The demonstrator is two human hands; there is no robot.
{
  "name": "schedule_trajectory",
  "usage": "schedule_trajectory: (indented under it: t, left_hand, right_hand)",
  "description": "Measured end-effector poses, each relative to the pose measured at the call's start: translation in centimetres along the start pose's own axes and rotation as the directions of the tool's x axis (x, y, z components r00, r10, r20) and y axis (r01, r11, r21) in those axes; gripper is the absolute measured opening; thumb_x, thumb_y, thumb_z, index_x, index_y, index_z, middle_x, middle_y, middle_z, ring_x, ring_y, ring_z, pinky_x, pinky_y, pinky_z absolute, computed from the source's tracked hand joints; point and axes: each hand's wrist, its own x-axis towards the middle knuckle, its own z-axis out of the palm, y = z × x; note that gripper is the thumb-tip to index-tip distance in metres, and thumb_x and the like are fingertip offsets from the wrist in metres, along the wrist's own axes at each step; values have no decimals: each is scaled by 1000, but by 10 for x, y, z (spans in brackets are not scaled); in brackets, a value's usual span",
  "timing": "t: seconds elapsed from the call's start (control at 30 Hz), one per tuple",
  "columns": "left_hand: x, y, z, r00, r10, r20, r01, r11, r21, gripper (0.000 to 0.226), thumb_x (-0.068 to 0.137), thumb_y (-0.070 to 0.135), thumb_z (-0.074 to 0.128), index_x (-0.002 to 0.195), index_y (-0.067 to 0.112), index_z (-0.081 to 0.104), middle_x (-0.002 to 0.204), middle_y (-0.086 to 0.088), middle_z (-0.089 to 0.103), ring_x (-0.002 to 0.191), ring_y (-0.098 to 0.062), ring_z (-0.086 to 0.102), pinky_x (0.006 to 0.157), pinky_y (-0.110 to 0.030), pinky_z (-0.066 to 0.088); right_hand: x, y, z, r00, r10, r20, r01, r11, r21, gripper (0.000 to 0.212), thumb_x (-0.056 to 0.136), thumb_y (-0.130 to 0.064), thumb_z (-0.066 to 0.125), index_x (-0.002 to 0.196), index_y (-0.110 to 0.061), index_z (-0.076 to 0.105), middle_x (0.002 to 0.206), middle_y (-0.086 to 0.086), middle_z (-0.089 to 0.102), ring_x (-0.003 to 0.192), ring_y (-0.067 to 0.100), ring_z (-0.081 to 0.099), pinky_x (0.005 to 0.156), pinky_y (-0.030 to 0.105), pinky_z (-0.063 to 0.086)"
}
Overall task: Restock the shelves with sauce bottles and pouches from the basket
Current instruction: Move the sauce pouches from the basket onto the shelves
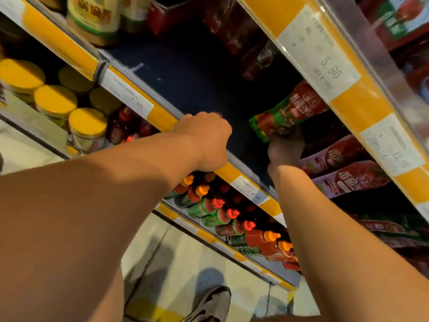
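Note:
My right hand [284, 148] grips the lower end of a red and green sauce pouch [287, 111] and holds it inside the dark middle shelf [199, 73], just under the upper shelf's yellow price rail [348, 94]. Right of it, several red pouches [343, 166] lie stacked on the same shelf. My left hand [206, 140] grips the front edge of that shelf, on its yellow rail [162, 117]. The basket is out of view.
Red sauce bottles with red and orange caps [222, 214] fill the shelf below. Yellow-lidded jars [55, 101] stand at the left. More red pouches [232, 26] sit deep at the back. A shoe [209, 305] shows on the pale floor.

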Motion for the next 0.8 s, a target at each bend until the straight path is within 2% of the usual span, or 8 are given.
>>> schedule_trajectory:
  t: [0.1,0.23,0.37,0.47,0.63,0.67,0.73,0.8]
  left_hand:
    - [1,2,0,999,-32,-10,31,999,-30,36,95,29,64,131,26,63,130,-5,57,121,-32,55,103,-47,45]
    - [3,4,0,997,-62,-40,60,996,-66,36,95,30,65,130,24,64,128,-5,59,118,-32,57,101,-46,47]
    - [4,4,0,994,-86,-61,80,992,-100,34,96,28,66,130,23,65,125,-5,60,112,-31,60,91,-41,49]
    - [5,3,0,993,-99,-61,90,987,-133,33,96,28,67,129,24,65,123,-3,60,110,-29,61,91,-41,52]
    - [8,3,-1,993,-107,-40,98,978,-184,31,96,31,68,126,25,66,117,-1,61,105,-27,62,93,-44,57]
    - [9,2,1,993,-108,-50,97,978,-186,31,96,32,68,126,24,66,117,-1,60,105,-27,61,93,-44,57]
    - [12,3,3,992,-114,-61,102,979,-176,31,97,33,68,127,24,66,116,-2,61,105,-27,61,92,-44,57]
    - [14,3,6,990,-118,-75,104,980,-171,30,97,33,67,126,24,67,113,-2,62,103,-26,61,91,-43,57]
  right_hand:
    - [19,2,8,1000,12,-22,-12,1000,-16,66,89,-19,77,149,-21,51,141,0,61,129,20,57,112,41,46]
    - [42,9,14,997,-35,-62,31,998,-54,68,89,-23,75,151,-18,48,146,2,57,135,22,52,115,39,41]
    - [63,14,18,997,-42,-67,41,999,-27,77,85,-22,83,152,-14,46,150,5,55,139,21,50,118,40,39]
    - [77,19,17,997,-45,-61,47,999,26,73,87,-13,80,152,-7,46,151,9,54,139,23,50,117,35,40]
    - [88,28,13,999,7,-45,-2,996,94,68,95,-7,70,156,-10,40,154,9,49,139,22,49,105,16,38]
    - [91,27,14,999,33,-39,-27,991,131,67,95,-7,69,156,-11,40,154,9,50,139,23,50,107,19,41]
    - [96,25,17,995,93,-17,-87,972,220,65,96,-6,68,155,-11,41,153,10,51,138,26,52,113,35,44]
    - [102,25,18,996,89,-9,-86,978,188,65,97,-11,69,155,-9,40,154,12,49,140,27,49,116,41,42]
